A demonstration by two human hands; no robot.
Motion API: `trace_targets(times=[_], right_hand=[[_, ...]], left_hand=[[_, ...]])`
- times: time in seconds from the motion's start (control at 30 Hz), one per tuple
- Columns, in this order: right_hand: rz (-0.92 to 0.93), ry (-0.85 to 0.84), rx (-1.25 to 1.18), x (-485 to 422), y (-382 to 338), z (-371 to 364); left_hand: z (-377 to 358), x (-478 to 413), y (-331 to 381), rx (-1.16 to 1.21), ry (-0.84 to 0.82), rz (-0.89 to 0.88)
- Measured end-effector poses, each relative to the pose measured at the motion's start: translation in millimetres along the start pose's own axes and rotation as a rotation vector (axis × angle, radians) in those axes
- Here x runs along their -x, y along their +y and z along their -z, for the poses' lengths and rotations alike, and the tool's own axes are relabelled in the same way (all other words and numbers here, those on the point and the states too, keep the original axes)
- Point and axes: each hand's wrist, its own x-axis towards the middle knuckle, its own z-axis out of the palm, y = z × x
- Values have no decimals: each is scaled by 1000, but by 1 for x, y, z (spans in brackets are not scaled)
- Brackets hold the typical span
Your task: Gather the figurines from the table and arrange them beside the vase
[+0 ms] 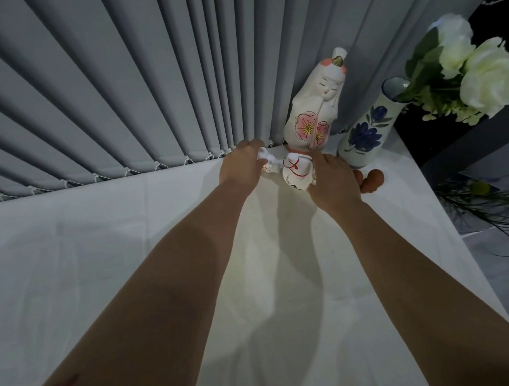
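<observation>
On the table, a tall doll figurine stands at twelve o'clock against the blinds. The vase sits just beside it, toward one o'clock. A small figurine lies directly before the doll.

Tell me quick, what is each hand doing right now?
Left hand: closed on a small white figurine.
Right hand: closed on the round white figurine with red lines, in front of the tall doll.
</observation>
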Motion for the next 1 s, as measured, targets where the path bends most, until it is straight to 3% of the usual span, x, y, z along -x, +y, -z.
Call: trace_targets(times=[0.5, 0.8, 1.0], right_hand=[[85, 113, 90, -11, 9, -12], [46, -13, 92, -14, 11, -8], [55, 103, 53, -10, 19, -6]], left_hand=[[-3, -18, 3, -36, -31, -26], [0, -12, 1, -28, -32, -53], [11, -2, 4, -68, -34, -4]])
